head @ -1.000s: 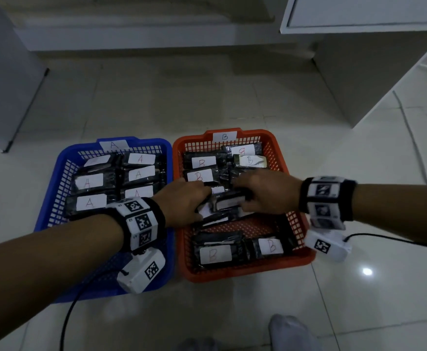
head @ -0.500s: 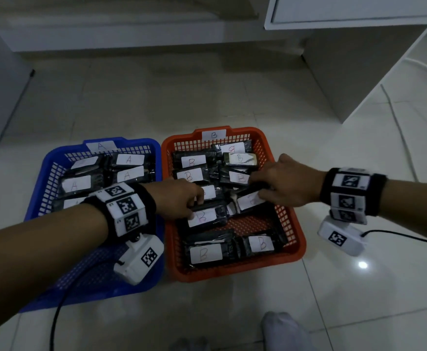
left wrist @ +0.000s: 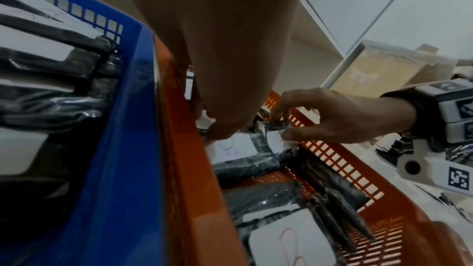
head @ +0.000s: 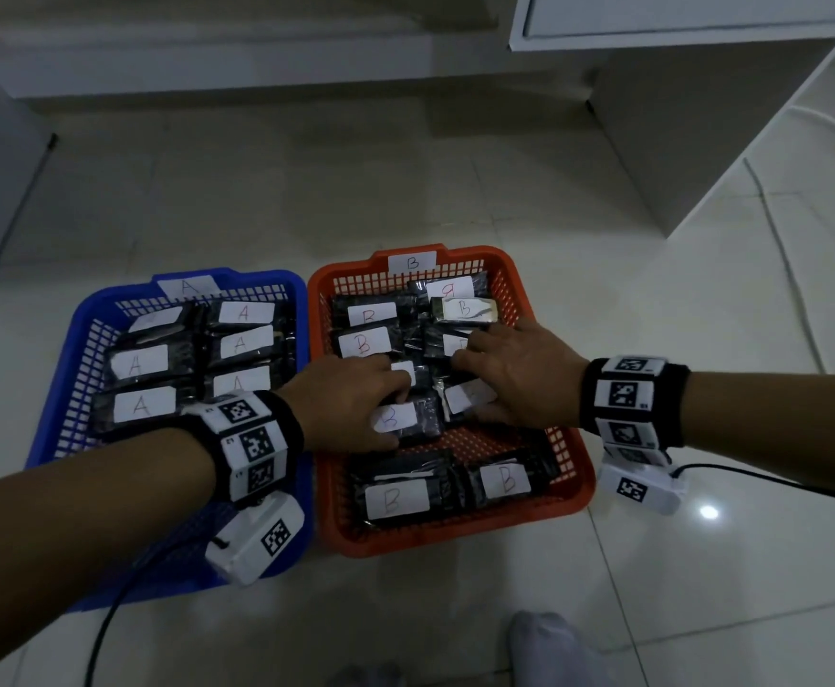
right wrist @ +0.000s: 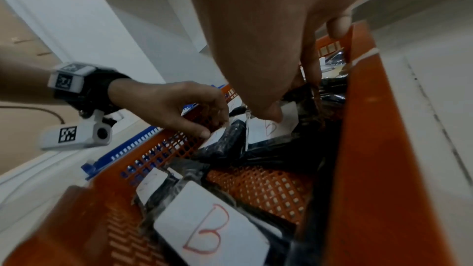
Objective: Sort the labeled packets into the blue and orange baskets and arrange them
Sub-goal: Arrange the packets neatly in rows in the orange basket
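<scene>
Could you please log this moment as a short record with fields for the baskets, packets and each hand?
blue basket: holds packets labelled A
orange basket: holds packets labelled B
left hand: in the orange basket, gripping a B packet
right hand: in the orange basket, pinching another labelled packet
floor: pale tiles

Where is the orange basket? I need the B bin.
In the head view, the orange basket sits on the floor right of the blue basket, touching it.

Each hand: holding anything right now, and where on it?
Left hand grips a B packet at its label end. Right hand pinches another B packet at its label's edge.
</scene>
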